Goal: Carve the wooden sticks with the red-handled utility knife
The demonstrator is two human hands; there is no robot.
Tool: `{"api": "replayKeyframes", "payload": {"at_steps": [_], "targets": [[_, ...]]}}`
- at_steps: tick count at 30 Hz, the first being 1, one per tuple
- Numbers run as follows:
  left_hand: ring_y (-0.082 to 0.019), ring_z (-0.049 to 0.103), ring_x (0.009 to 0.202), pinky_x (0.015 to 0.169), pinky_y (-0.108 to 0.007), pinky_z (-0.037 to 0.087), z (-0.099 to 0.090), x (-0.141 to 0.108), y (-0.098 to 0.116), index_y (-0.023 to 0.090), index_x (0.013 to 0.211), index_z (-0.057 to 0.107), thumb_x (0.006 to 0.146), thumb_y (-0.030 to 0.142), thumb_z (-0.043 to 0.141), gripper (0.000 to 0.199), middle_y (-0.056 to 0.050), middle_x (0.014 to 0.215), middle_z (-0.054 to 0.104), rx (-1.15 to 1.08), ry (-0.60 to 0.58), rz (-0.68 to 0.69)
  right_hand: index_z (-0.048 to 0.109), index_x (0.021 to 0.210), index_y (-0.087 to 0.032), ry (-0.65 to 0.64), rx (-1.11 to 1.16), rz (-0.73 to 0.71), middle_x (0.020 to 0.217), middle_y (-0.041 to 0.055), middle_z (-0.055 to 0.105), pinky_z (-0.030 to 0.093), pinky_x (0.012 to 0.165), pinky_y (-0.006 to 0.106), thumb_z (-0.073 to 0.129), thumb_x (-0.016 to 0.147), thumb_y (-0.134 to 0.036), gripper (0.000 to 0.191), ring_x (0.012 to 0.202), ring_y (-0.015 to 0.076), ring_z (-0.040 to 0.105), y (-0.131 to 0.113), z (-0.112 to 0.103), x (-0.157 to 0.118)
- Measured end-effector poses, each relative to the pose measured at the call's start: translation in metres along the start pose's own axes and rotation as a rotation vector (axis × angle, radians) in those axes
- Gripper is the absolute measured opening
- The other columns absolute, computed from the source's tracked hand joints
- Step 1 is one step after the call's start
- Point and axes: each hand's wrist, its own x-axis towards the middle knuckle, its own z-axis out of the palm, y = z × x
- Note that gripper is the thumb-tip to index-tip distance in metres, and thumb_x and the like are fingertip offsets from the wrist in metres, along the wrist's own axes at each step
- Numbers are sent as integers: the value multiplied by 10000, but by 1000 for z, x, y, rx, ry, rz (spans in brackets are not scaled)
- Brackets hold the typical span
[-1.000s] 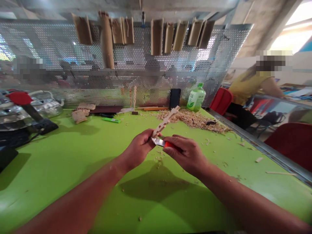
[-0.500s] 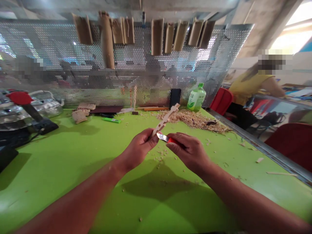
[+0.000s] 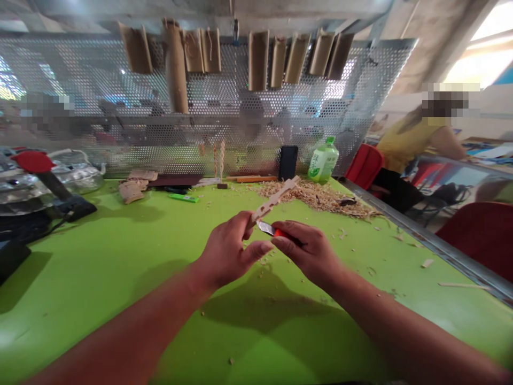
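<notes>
My left hand (image 3: pixel 232 247) is closed on the lower end of a pale carved wooden stick (image 3: pixel 274 200), which slants up and to the right and has notches and holes along it. The left thumb is off the stick, stretched toward my right hand (image 3: pixel 306 243). In my right hand is a carving knife (image 3: pixel 265 228) with a red handle and a short shiny blade. The blade lies against or very close to the stick's lower end, just above the left thumb. Most of the knife's handle is hidden in the right fist.
Wood shavings (image 3: pixel 320 199) are heaped at the back right, by a green-labelled bottle (image 3: pixel 323 160) and a black phone (image 3: pixel 287 162). A green-handled cutter (image 3: pixel 183 198) lies back left. A lamp with a red head (image 3: pixel 34 161) stands far left. A person in yellow (image 3: pixel 409 139) sits beyond the right edge.
My left thumb has lifted off the stick and swung out toward the right hand. The stick's top end has tipped slightly lower and right. The knife has barely moved.
</notes>
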Motion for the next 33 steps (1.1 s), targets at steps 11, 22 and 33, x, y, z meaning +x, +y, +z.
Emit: {"api": "replayKeyframes", "payload": {"at_steps": [11,22,33], "targets": [[-99,385,512,512,-242,248,2,2,5,199,729,421,898,561,468,403,46,590,449,158,103,-95,656,1163,-190,-37,10,-46,1051,92,697,495,779,309,552,929,-416,342,900,188,647,0,4,0],[-96,379,517,512,-242,254,6,1,4,192,724,435,914,519,466,380,47,590,448,133,88,-76,543,814,-182,-194,-17,32,659,-16,522,330,522,236,502,934,-499,341,583,104,459,11,-1,3],[-97,389,542,519,-241,283,13,0,6,196,729,427,912,544,463,395,50,605,449,-72,111,-201,552,806,-184,3,-195,42,611,-22,511,294,525,247,503,925,-509,350,541,106,439,5,9,-4]]}}
